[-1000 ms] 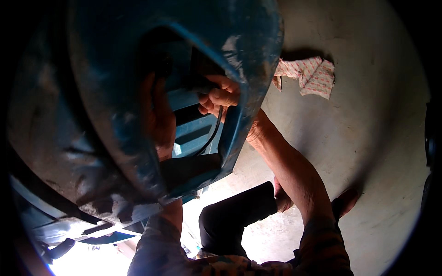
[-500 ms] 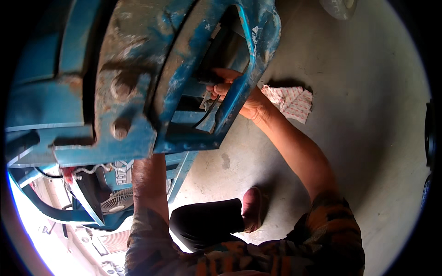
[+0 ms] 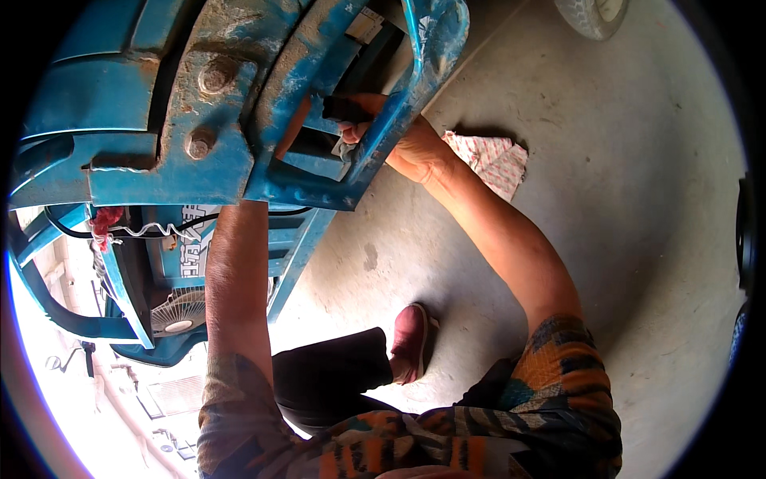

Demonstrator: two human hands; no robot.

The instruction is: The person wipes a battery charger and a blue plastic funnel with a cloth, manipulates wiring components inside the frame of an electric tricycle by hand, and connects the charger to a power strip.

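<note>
The right hand (image 3: 407, 148) was seen curled against the blue metal frame (image 3: 383, 152), its fingers closed on a small dark part (image 3: 345, 108) lodged inside the frame's opening, just above the knuckles. The left hand was hidden behind the blue housing (image 3: 159, 168); only its forearm (image 3: 235, 279) was shown, so its grip could not be told. A patterned rag (image 3: 493, 162) lay on the concrete floor (image 3: 638, 239), just right of the right wrist.

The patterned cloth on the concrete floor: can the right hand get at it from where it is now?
Probably yes. The cloth lies in the open just beside the right hand, and nothing sits between them; the hand is at the blue metal frame and would only need to draw back.
</note>
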